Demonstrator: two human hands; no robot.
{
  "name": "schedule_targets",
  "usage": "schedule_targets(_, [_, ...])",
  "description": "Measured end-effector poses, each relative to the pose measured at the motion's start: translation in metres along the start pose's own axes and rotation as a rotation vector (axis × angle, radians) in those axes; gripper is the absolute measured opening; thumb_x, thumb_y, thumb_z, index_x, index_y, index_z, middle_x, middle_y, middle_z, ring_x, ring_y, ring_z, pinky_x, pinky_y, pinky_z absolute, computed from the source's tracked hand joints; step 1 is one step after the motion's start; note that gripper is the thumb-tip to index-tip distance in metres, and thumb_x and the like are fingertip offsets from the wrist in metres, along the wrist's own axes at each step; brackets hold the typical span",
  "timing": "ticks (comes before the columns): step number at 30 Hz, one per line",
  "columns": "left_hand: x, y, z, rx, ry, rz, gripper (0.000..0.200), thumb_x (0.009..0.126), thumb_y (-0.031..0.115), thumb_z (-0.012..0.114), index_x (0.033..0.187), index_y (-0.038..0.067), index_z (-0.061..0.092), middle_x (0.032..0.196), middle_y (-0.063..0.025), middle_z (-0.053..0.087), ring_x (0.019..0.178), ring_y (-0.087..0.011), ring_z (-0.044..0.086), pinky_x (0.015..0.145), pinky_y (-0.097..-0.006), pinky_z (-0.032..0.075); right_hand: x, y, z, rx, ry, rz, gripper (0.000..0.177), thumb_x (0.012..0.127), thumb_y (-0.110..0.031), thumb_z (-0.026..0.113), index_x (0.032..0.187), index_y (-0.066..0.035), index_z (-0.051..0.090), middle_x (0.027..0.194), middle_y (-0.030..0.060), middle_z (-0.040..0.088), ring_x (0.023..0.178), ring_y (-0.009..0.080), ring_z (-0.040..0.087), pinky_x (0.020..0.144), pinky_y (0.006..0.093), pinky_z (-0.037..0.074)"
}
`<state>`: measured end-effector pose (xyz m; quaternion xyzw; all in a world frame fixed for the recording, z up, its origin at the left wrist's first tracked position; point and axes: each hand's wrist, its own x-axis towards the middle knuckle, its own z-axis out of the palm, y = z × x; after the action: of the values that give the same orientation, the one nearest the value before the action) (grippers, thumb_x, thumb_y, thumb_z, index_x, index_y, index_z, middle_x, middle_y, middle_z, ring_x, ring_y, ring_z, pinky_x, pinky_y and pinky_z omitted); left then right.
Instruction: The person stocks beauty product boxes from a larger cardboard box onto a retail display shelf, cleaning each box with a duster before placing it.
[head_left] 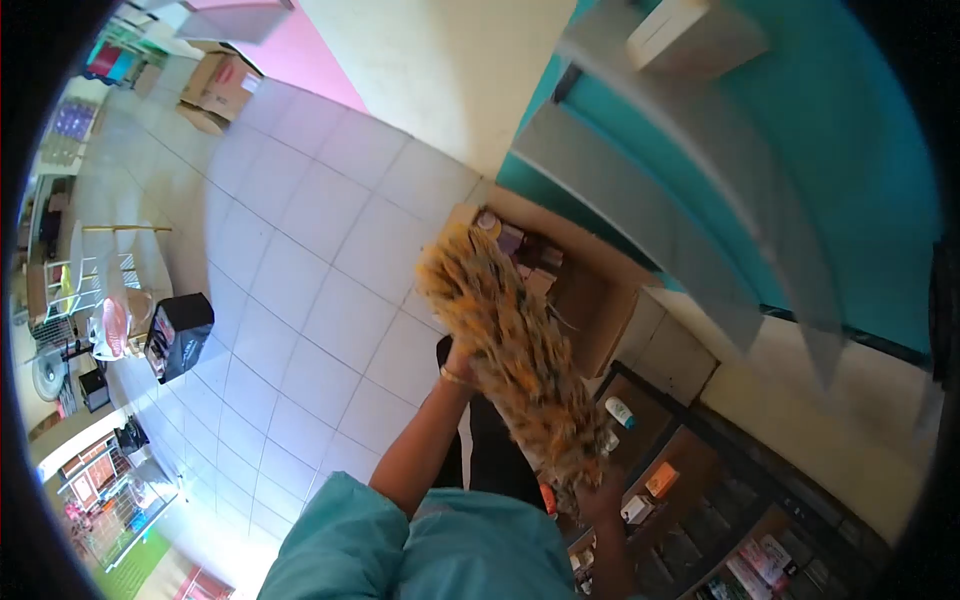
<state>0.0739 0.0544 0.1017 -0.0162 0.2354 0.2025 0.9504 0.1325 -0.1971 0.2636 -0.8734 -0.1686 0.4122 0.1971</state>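
A long feather duster (515, 355) with fluffy brown and orange-tan feathers runs diagonally across the middle of the view. My left hand (462, 362), with a thin band at the wrist, grips its side near the upper end; the feathers hide most of those fingers. At the lower end my right hand (600, 497) is closed round the duster, its fingers partly covered by feathers. The handle is out of sight. Just beyond the duster's upper end lies an open cardboard box (590, 240) with several small packages in it.
Grey glass shelves (640, 200) jut from a teal wall at upper right, with a white box (690, 38) on top. A dark-framed shelf (690, 430) with bottles and small boxes stands at lower right. On the tiled floor (300, 270) are a black box (180, 335) and a carton (220, 85).
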Motion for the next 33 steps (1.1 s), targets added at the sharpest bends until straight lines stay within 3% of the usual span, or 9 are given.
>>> schedule_targets(12, [-0.095,0.089,0.214,0.713,-0.187,0.319,0.047,0.087,0.045,0.037,0.119,0.010,0.038,0.089,-0.0104,0.056,0.080,-0.0195,0.057,0.055,-0.0291,0.049,-0.019,-0.111,-0.076,0.124,0.059,-0.392,0.029,0.079,-0.013,0.057,0.104,0.000,0.050,0.100,0.0115,0.054,0.090,0.0249,0.054,0.077,0.0377,0.043])
schedule_targets(15, [-0.135,0.084,0.259,0.556,-0.391,0.336,0.049,0.087,0.050,0.029,0.114,0.011,0.041,0.070,-0.0074,0.053,0.057,-0.0151,0.054,0.033,-0.0246,0.037,-0.005,-0.111,-0.084,0.323,0.520,-0.781,0.025,0.077,-0.009,0.056,0.100,-0.001,0.052,0.096,0.0125,0.056,0.085,0.0229,0.056,0.072,0.0370,0.044])
schedule_targets(18, [-0.154,0.089,0.289,0.398,-0.398,0.374,0.049,0.088,0.048,0.030,0.118,0.010,0.040,0.066,-0.0058,0.053,0.043,-0.0156,0.047,0.034,-0.0246,0.038,-0.006,-0.099,-0.081,0.348,0.449,-0.878,0.019,0.071,-0.009,0.056,0.087,-0.001,0.056,0.078,0.0148,0.057,0.072,0.0280,0.055,0.064,0.0378,0.044])
schedule_targets(20, [-0.156,0.084,0.299,0.125,-0.234,0.513,0.047,0.088,0.046,0.034,0.115,0.007,0.045,0.091,-0.0066,0.056,0.076,-0.0210,0.057,0.060,-0.0335,0.050,-0.031,-0.112,-0.086,0.168,0.346,-0.941,0.017,0.070,-0.010,0.056,0.085,-0.001,0.058,0.074,0.0152,0.057,0.070,0.0299,0.054,0.063,0.0380,0.043])
schedule_targets(28, [-0.167,0.087,0.333,0.675,-0.547,0.445,0.047,0.089,0.048,0.031,0.119,0.014,0.041,0.096,-0.0091,0.056,0.084,-0.0214,0.058,0.068,-0.0378,0.050,-0.029,-0.135,-0.111,0.285,0.613,-1.013,0.021,0.071,-0.006,0.054,0.092,-0.002,0.056,0.086,0.0133,0.058,0.068,0.0277,0.054,0.062,0.0396,0.043])
schedule_targets(29, [-0.119,0.114,0.300,0.549,-1.040,0.228,0.049,0.088,0.047,0.034,0.122,0.011,0.036,0.101,-0.0101,0.054,0.089,-0.0217,0.056,0.071,-0.0370,0.049,-0.030,-0.119,-0.106,0.088,0.703,-1.092,0.022,0.071,-0.007,0.055,0.092,-0.003,0.056,0.086,0.0135,0.057,0.069,0.0279,0.054,0.063,0.0402,0.043])
schedule_targets(31, [-0.140,0.073,0.310,0.553,-0.402,0.779,0.050,0.088,0.045,0.038,0.122,0.008,0.035,0.106,-0.0099,0.052,0.094,-0.0222,0.053,0.076,-0.0356,0.048,-0.038,-0.106,-0.103,-0.137,0.692,-1.065,0.024,0.070,-0.011,0.059,0.092,-0.003,0.056,0.087,0.0138,0.058,0.073,0.0271,0.055,0.065,0.0403,0.043])
schedule_targets(32, [-0.079,0.116,0.240,0.278,-0.884,0.348,0.047,0.089,0.042,0.034,0.121,0.007,0.038,0.106,-0.0085,0.048,0.091,-0.0193,0.050,0.072,-0.0314,0.046,-0.052,-0.115,-0.107,-0.152,0.591,-0.971,0.025,0.069,-0.013,0.061,0.091,-0.003,0.056,0.088,0.0138,0.058,0.077,0.0262,0.056,0.066,0.0400,0.043])
schedule_targets(33, [-0.168,0.061,0.337,0.492,-0.406,0.726,0.045,0.087,0.045,0.039,0.115,0.009,0.043,0.096,-0.0072,0.055,0.081,-0.0201,0.056,0.065,-0.0316,0.049,-0.070,-0.130,-0.117,-0.039,0.482,-0.748,0.028,0.067,-0.017,0.063,0.091,-0.003,0.056,0.088,0.0138,0.058,0.080,0.0269,0.056,0.067,0.0397,0.043])
